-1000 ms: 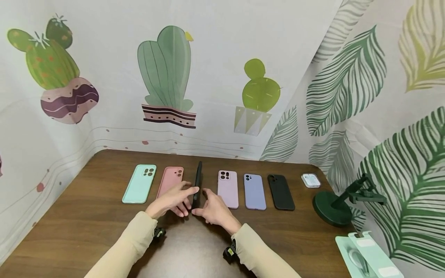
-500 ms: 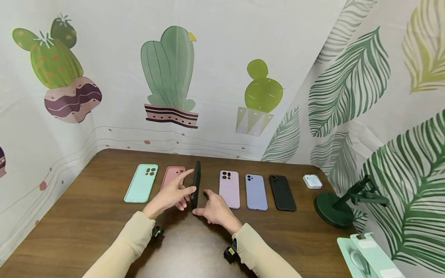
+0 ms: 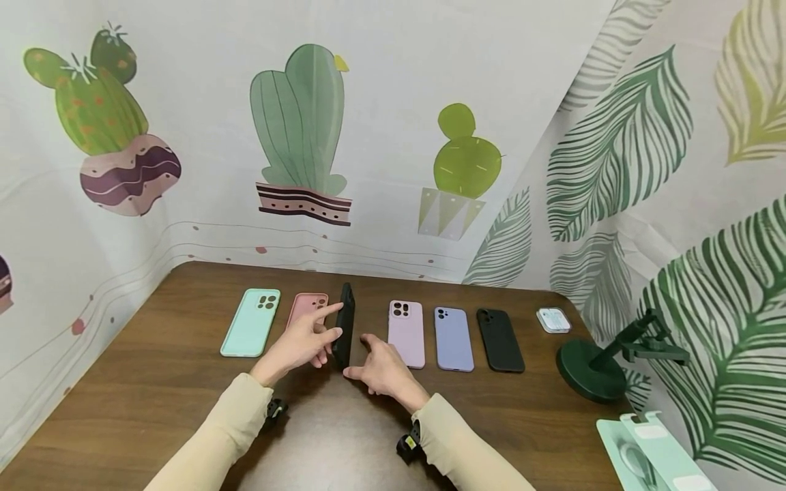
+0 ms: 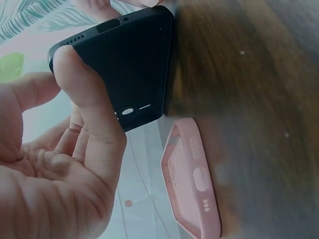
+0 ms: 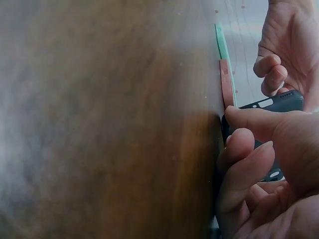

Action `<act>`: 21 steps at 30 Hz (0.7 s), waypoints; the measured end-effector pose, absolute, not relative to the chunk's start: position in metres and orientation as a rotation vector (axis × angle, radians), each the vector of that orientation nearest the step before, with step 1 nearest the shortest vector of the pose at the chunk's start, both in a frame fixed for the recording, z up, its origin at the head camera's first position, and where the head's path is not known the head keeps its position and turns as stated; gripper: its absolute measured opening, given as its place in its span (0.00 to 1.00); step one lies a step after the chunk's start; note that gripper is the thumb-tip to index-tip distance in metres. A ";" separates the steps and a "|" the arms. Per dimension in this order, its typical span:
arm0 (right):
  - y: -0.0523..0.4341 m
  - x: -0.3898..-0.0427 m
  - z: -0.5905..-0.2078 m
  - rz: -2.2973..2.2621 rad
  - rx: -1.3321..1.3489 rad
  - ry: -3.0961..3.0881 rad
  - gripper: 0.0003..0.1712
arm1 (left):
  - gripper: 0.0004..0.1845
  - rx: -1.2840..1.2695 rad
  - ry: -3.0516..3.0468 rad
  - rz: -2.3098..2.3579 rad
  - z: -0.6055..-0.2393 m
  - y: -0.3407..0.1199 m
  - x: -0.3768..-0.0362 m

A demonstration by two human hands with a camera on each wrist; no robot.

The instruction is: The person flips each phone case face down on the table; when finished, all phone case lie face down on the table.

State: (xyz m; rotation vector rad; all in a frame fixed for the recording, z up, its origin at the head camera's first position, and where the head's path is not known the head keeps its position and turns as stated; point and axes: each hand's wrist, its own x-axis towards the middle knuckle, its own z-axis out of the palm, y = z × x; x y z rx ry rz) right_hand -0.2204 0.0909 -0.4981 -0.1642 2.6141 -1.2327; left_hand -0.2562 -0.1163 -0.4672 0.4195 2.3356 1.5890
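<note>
While the left hand (image 3: pixel 301 343) grips a black phone case (image 3: pixel 345 326) standing on edge on the tabletop (image 3: pixel 153 382), the right hand (image 3: pixel 383 372) pinches its near end. Five more cases lie flat in the row: mint (image 3: pixel 250 322), pink (image 3: pixel 305 306), lilac (image 3: pixel 406 324), lavender (image 3: pixel 453 329), black (image 3: pixel 500 339).

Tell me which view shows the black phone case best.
The left wrist view: the black phone case fills the frame, port cutouts visible, the left hand with its thumb on it. The head view shows it only edge-on between both hands; in the right wrist view the right hand mostly hides it.

Brown wooden table (image 3: pixel 153 402), cactus-print backdrop (image 3: pixel 295 129), leaf-print curtain (image 3: pixel 675 170)
</note>
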 end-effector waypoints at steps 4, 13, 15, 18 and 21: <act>0.091 -0.221 -0.499 -1.231 -0.169 2.612 0.49 | 0.34 0.414 2.369 1.576 -0.467 -0.118 -0.256; 0.093 -0.221 -0.498 -1.236 -0.175 2.611 0.49 | 0.33 0.375 2.411 1.576 -0.471 -0.121 -0.254; 0.094 -0.221 -0.499 -1.232 -0.183 2.609 0.49 | 0.33 0.367 2.415 1.569 -0.474 -0.122 -0.254; 0.095 -0.221 -0.500 -1.221 -0.183 2.607 0.49 | 0.34 0.374 2.409 1.554 -0.478 -0.122 -0.253; 0.096 -0.221 -0.501 -1.220 -0.176 2.609 0.49 | 0.34 0.382 2.399 1.550 -0.481 -0.122 -0.253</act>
